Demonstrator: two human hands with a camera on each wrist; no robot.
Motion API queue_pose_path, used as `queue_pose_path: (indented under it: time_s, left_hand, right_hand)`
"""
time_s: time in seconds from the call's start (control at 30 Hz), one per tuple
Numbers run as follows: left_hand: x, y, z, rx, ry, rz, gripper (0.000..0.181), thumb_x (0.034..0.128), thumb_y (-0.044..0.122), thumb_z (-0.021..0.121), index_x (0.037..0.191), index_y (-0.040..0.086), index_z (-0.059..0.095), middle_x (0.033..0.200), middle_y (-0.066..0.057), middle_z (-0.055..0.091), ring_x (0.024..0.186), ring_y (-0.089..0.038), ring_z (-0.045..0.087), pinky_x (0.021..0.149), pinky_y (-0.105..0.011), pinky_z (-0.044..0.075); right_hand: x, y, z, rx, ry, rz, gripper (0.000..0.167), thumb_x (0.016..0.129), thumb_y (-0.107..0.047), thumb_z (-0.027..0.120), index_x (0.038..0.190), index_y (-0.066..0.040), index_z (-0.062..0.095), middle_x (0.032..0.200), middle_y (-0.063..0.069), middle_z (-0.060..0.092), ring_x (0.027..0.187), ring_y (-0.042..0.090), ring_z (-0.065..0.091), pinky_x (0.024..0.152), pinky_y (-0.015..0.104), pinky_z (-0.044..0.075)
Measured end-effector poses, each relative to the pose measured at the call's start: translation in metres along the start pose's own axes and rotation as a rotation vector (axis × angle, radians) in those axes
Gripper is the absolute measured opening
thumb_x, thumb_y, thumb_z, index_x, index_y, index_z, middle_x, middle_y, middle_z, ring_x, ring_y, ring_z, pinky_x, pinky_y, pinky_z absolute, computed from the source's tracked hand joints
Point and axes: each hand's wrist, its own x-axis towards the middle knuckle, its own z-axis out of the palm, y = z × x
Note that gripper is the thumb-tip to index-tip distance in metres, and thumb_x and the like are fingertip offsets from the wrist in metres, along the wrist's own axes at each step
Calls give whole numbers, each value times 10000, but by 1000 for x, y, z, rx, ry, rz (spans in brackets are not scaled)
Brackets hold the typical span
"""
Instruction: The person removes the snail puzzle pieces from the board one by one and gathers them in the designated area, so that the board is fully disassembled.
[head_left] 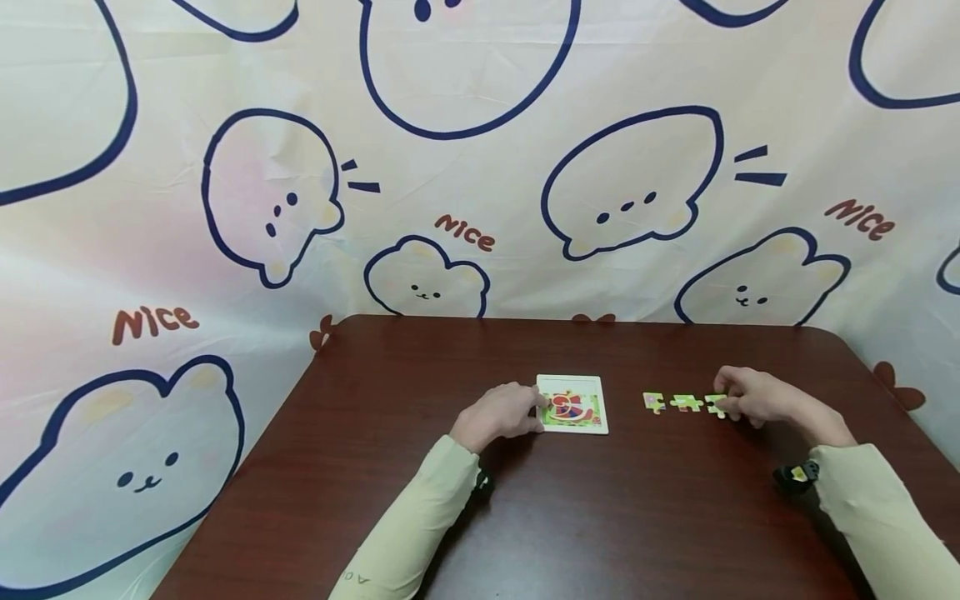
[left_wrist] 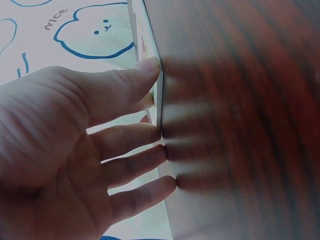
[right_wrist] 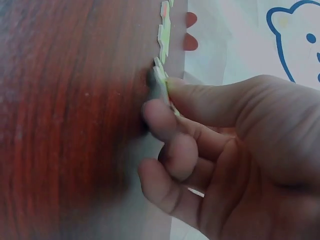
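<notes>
While left grip [head_left: 501, 410] touches board [head_left: 568, 383], right [head_left: 761, 397] pinches piece [head_left: 713, 401].

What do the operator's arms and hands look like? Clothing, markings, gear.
Long, pale yellow-green sleeves; left sleeve carries small dark lettering, right sleeve shows none. Left hand and right hand: bare, no gloves. Black device at the right wrist, with a yellowish patch; dark one partly visible at left.
</notes>
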Motion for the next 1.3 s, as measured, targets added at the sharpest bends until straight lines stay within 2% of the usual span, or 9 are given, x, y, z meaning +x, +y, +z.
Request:
queue_pose_path:
  time_s: [0.2,0.27,0.37,0.53,0.67,0.9,1.1,1.3]
  left_hand:
    - [-2,-1,0,-4,-2,-4,356,912,326,700,1247,207,674,1015,7,631,713,-140,485,618,-252,376]
    - [-2,-1,1,-8,-4,-5,357,909,326,703,1246,212,675,1008,13,628,710,-138,484,614,-250,376]
    - [-2,-1,1,-9,-6,-3,346,906,328,706,1235,223,680,999,20,631,709,-132,484,611,-244,378]
    - [-2,-2,0,-5,-1,-4,341,905,328,708,1230,228,683,998,28,635,700,-125,484,607,-237,382]
    - [-2,-2,0,-10,1,-8,350,908,326,704,1241,222,677,995,27,632,692,-125,480,603,-235,374]
    - [-1,-2,2,-20,-10,-12,350,905,332,707,1239,231,679,918,49,593,657,-118,461,576,-230,355]
    - [1,-1,1,-19,0,-12,362,906,337,705,1245,214,673,993,25,649,694,-124,484,605,-238,376]
    - [0,-1,0,-26,6,-10,356,907,332,706,1239,205,676,985,35,657,684,-116,481,607,-238,384]
  right_hand:
    - [1,-1,2,-47,37,19,284,939,-163,646,1069,-10,444,650,44,552,476,136,418,480,309,398]
    - [2,-3,3,-84,51,36,268,931,-167,656,1060,-28,466,649,39,549,491,140,442,489,308,409]
    - [3,-11,4,-160,72,8,197,931,-179,654,1001,-58,515,680,33,556,552,151,484,517,314,424]
    - [9,-39,6,-260,133,-82,118,939,-213,637,927,-111,579,744,24,574,592,160,524,533,327,441]
    - [19,-64,9,-276,142,-146,132,936,-239,645,927,-117,597,772,17,590,613,148,526,555,317,438]
    - [33,-94,25,-265,142,-177,136,945,-257,643,945,-126,606,792,31,628,651,142,536,601,306,445]
    - [42,-116,40,-252,163,-228,132,948,-257,642,984,-135,605,803,23,625,640,137,534,599,303,445]
    - [58,-137,61,-256,135,-284,124,939,-235,655,1015,-142,620,794,-4,617,664,141,524,613,299,445]
